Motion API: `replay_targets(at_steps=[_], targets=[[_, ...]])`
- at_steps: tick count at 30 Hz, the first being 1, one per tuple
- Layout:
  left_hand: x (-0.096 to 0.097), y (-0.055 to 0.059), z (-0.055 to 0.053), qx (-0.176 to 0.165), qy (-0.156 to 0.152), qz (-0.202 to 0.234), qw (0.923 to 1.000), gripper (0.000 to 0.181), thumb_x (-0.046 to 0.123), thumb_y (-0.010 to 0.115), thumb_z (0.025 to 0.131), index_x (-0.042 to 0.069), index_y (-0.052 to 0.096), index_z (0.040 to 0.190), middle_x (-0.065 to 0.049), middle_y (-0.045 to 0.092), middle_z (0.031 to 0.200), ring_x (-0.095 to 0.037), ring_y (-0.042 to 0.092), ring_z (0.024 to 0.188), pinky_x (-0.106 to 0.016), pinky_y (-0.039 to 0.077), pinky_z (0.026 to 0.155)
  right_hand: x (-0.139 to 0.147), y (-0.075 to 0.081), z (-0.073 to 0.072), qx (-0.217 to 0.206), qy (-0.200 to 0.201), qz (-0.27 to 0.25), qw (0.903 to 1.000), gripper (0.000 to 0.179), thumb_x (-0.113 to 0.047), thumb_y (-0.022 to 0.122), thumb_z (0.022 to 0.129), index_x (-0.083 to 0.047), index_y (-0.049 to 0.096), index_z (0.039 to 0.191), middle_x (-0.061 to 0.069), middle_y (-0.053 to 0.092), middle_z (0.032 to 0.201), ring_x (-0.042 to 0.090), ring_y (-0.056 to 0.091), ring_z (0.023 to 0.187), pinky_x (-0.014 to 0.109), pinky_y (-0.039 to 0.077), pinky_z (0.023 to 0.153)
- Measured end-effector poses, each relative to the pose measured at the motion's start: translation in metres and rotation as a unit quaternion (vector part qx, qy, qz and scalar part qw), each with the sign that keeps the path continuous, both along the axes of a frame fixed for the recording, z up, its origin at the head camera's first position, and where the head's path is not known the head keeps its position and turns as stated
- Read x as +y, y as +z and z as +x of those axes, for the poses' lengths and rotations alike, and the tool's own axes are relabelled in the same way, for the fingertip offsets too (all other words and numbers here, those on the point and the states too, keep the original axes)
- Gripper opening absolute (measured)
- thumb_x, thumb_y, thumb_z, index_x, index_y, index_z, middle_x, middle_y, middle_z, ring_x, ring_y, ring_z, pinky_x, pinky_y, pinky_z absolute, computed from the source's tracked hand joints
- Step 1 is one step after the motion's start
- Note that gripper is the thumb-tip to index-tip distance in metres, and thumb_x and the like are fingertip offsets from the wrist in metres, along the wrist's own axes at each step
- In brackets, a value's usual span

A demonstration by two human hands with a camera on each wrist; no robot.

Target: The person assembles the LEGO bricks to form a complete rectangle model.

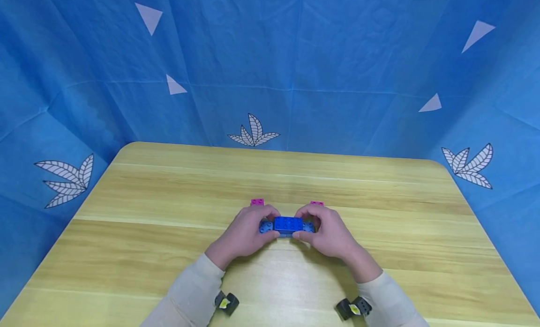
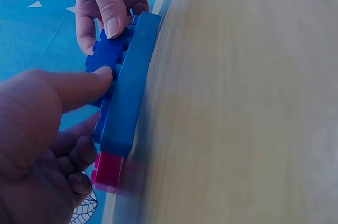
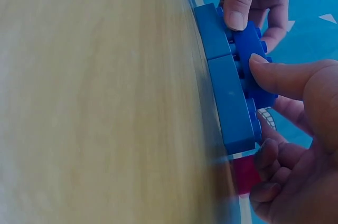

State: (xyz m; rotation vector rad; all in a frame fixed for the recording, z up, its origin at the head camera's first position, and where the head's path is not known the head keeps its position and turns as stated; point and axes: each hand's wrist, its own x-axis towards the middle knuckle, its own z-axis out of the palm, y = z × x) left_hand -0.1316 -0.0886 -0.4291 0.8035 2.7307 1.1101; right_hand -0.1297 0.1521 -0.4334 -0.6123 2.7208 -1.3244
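Your left hand [image 1: 243,229]: its thumb and fingers pinch the left end of the dark blue, studded rectangular plastic brick [image 1: 288,224], thumb on the near side.
Your right hand [image 1: 330,230]: it pinches the right end of that same brick in the same way, mirrored.
Dark blue brick: just below the centre of the head frame, between your two hands, studs up, spanning the seam below it.
Lighter blue bricks: two studded plastic blocks, one at left [image 1: 266,226] and one at right [image 1: 309,227], end to end under the dark brick; the right wrist view shows their studs along its lower edge. You cannot tell whether it is fully seated.
Pink bricks: two small studded plastic blocks, one [image 1: 257,202] beyond your left hand, the other [image 1: 317,203] partly hidden behind your right.
Table: pale wood-grain top [image 1: 168,191], filling the lower frame.
Backdrop: blue cloth [image 1: 337,60] with white triangles and leaf prints, across the upper frame.
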Motion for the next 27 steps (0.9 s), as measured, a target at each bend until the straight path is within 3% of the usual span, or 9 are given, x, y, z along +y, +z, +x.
replay_targets(at_steps=[12, 19, 27], targets=[[0.0014, -0.0013, 0.0011, -0.001, 0.007, -0.025, 0.9997, 0.035, 0.02, 0.081, 0.087, 0.015, 0.065, 0.118, 0.004, 0.065, 0.106, -0.015, 0.057, 0.094, -0.038, 0.049, 0.088, 0.0003, 0.0014, 0.0, -0.008, 0.004, 0.006, 0.9999, 0.028, -0.016, 0.087, 0.08, -0.021, 0.07, 0.102, -0.007, 0.066, 0.091, 0.019, 0.05, 0.07, 0.031, 0.042, 0.062], [0.0009, -0.0021, 0.0019, -0.017, 0.011, -0.018, 0.9996, 0.039, 0.027, 0.078, 0.089, 0.013, 0.066, 0.123, -0.001, 0.065, 0.12, -0.018, 0.058, 0.109, -0.041, 0.047, 0.095, 0.0005, -0.0008, -0.0002, -0.006, 0.006, 0.007, 0.9999, 0.027, -0.017, 0.086, 0.08, -0.022, 0.07, 0.102, -0.008, 0.067, 0.092, 0.017, 0.05, 0.069, 0.031, 0.043, 0.061], [0.0016, -0.0019, 0.0011, -0.026, 0.012, -0.017, 0.9994, 0.033, 0.027, 0.076, 0.091, 0.012, 0.067, 0.12, 0.0, 0.065, 0.115, -0.018, 0.057, 0.104, -0.041, 0.047, 0.093, 0.0012, -0.0006, 0.0002, -0.005, 0.005, 0.017, 0.9998, 0.027, -0.021, 0.085, 0.081, -0.023, 0.071, 0.104, -0.008, 0.067, 0.092, 0.016, 0.049, 0.067, 0.031, 0.041, 0.06]])
